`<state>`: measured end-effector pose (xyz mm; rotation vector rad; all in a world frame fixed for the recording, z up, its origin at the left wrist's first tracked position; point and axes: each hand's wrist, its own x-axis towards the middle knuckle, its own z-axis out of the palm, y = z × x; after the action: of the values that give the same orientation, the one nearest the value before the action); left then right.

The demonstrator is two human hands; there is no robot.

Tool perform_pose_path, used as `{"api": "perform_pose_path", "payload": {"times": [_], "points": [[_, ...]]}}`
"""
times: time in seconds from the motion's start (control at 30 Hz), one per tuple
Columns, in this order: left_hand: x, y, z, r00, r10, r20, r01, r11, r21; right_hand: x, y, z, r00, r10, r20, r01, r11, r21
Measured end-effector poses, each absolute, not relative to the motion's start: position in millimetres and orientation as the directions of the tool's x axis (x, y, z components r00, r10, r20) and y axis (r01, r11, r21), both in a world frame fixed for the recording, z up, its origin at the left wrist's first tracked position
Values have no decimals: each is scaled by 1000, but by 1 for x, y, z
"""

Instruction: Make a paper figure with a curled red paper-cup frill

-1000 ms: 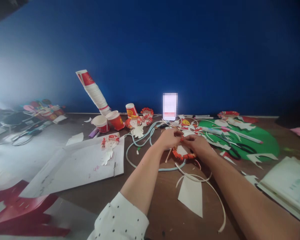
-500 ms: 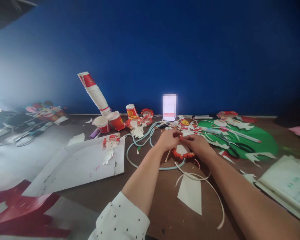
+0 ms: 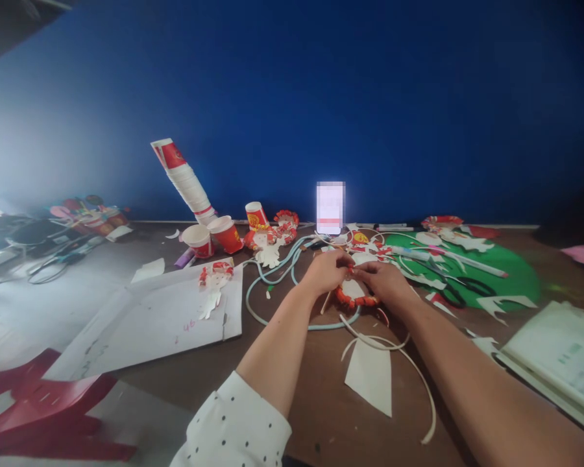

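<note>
Both hands meet at the far rim of a paper cup piece (image 3: 354, 293) with a white round base and a red, folded edge. My left hand (image 3: 328, 267) pinches that rim from the left. From the right, my right hand (image 3: 380, 277) is closed on the same rim, its fingertips close to the left ones. The fingers partly cover the far side of the piece. Curled white paper strips (image 3: 370, 342) and a cut white paper scrap (image 3: 370, 379) lie nearer, and a pale blue cable (image 3: 257, 311) loops around to the left.
A leaning stack of paper cups (image 3: 189, 185) and two upright cups (image 3: 228, 235) stand at the back left. A lit phone (image 3: 329, 207) leans on the blue partition. Black-handled scissors (image 3: 460, 290) rest on a green mat (image 3: 516, 275). A book (image 3: 559, 357) lies right, a white board (image 3: 150, 331) left.
My hands stay at the red rim, with only slight finger movement. The surrounding things have not visibly moved.
</note>
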<state>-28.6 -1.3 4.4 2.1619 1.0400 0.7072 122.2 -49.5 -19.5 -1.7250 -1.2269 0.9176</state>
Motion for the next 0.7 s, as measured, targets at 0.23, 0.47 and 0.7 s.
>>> {"api": "perform_pose_path", "payload": {"times": [0.23, 0.47, 0.7], "points": [[-31, 0, 4, 535, 822, 193, 494, -490, 718, 123, -50, -21, 249, 966, -66, 387, -161, -908], [-32, 1, 3, 520, 830, 199, 532, -498, 685, 125, -50, -21, 205, 978, -45, 471, -139, -871], [-32, 0, 5, 533, 827, 178, 539, -494, 682, 124, -50, -20, 207, 978, -20, 505, -124, -854]]}}
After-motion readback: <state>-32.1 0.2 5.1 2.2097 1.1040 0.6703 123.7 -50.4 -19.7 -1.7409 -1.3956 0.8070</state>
